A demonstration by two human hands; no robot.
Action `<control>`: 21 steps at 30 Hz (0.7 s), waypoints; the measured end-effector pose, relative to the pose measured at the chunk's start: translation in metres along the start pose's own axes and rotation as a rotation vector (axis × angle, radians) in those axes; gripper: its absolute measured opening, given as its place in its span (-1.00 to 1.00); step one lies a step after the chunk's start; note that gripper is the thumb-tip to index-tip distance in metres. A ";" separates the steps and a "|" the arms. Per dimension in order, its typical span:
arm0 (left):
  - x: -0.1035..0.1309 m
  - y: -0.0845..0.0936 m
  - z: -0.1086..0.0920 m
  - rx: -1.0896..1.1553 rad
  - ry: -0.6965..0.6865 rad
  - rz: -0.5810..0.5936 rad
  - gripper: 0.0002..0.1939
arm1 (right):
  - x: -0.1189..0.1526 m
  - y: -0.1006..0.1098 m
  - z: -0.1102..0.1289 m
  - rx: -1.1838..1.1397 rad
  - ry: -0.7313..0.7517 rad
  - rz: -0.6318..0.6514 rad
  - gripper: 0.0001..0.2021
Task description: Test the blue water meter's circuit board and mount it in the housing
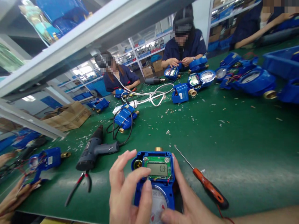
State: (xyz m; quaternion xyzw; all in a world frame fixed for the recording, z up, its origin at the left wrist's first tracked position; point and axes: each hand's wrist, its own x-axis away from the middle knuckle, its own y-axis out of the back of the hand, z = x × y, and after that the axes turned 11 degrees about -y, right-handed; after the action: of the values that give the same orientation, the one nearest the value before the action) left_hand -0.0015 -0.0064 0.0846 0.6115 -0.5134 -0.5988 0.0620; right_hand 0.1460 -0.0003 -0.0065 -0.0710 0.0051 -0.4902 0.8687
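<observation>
A blue water meter with its cover off lies at the near edge of the green table. Its green circuit board with a small LCD faces up, a brass fitting showing at its far end. My left hand grips the meter's left side, the index finger reaching across to the board's left edge. My right hand holds the right side, thumb on the white dial at the bottom.
An orange-handled screwdriver lies just right of the meter. A grey electric driver and pliers lie to the left. More blue meters, white cable, a cardboard sheet and scraps spread further out. Other people work across the table and at left.
</observation>
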 end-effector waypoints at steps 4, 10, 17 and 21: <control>-0.005 0.004 -0.001 -0.192 -0.330 0.311 -0.66 | -0.002 -0.001 0.008 0.064 -0.045 -0.016 0.14; -0.009 0.007 0.007 -0.301 -0.435 0.413 -0.61 | -0.004 0.000 0.012 0.109 -0.071 -0.020 0.21; -0.006 0.007 0.007 -0.259 -0.406 0.414 -0.60 | -0.005 -0.001 0.007 0.112 -0.023 -0.060 0.14; 0.005 0.010 0.009 -0.208 -0.298 0.199 -0.61 | -0.006 0.001 0.003 0.038 0.015 0.002 0.12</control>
State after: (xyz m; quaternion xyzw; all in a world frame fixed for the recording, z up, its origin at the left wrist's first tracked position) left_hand -0.0152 -0.0099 0.0852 0.4527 -0.5100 -0.7235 0.1071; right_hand 0.1438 0.0050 -0.0042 -0.0509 0.0025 -0.4898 0.8703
